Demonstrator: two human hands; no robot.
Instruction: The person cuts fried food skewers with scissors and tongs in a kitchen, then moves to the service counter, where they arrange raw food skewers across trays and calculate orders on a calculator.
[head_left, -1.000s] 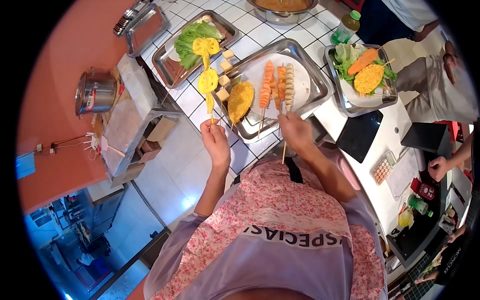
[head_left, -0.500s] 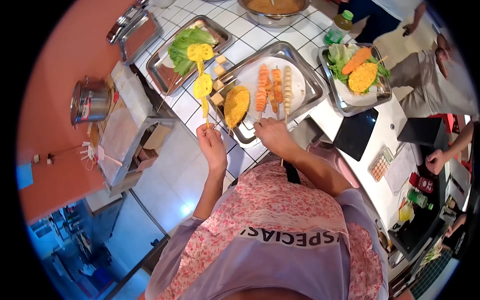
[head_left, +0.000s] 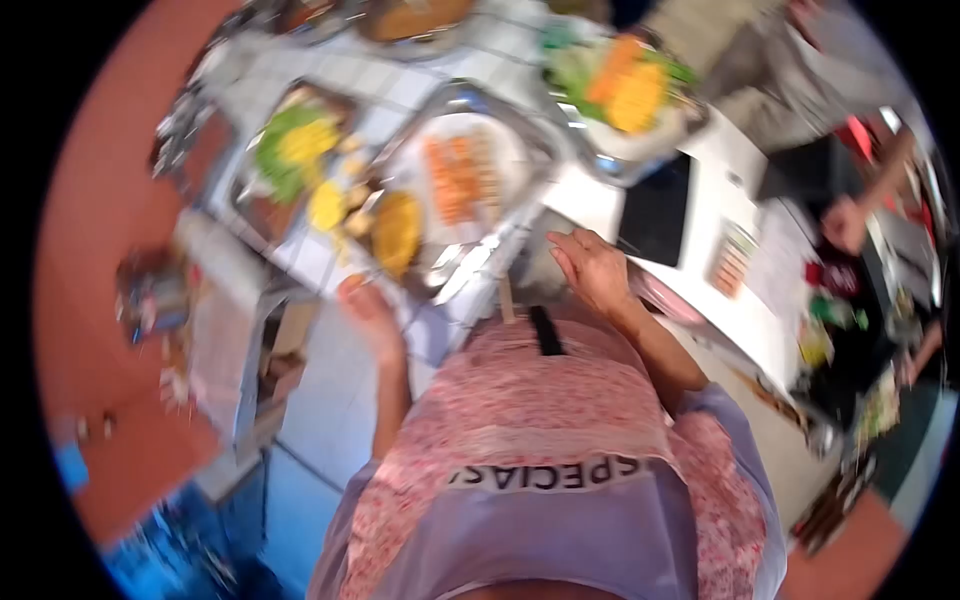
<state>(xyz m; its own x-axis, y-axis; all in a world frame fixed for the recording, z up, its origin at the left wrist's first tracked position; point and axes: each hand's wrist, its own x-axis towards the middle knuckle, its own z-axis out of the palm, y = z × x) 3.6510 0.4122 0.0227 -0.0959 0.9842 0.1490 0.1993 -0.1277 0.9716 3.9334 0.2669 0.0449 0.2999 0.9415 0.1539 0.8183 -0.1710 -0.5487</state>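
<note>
Motion blur softens the whole view. My left hand (head_left: 372, 318) is at the near left edge of the tiled counter, its fingertips close to the lower end of a skewer of yellow lotus root slices (head_left: 327, 206). Whether it grips the stick is smeared. My right hand (head_left: 596, 275) is over the counter's near edge, fingers apart and holding nothing I can see. Ahead, a metal tray (head_left: 540, 170) bears a white plate with orange meat skewers (head_left: 453, 180) and a pale spiral skewer (head_left: 486, 175). A golden breaded piece (head_left: 396, 235) lies at its left side.
A tray of lettuce (head_left: 280, 150) stands at the left. Another tray (head_left: 620, 168) holds breaded food and greens at the back right. A black flat panel (head_left: 655, 210) and a calculator (head_left: 733, 260) lie on the white table. Another person's hand (head_left: 845, 225) is at the right.
The view has shifted, moving the trays leftward in it. My right hand has come away from the skewers on the plate, back and to the right. My left hand stays near the lotus root skewer.
</note>
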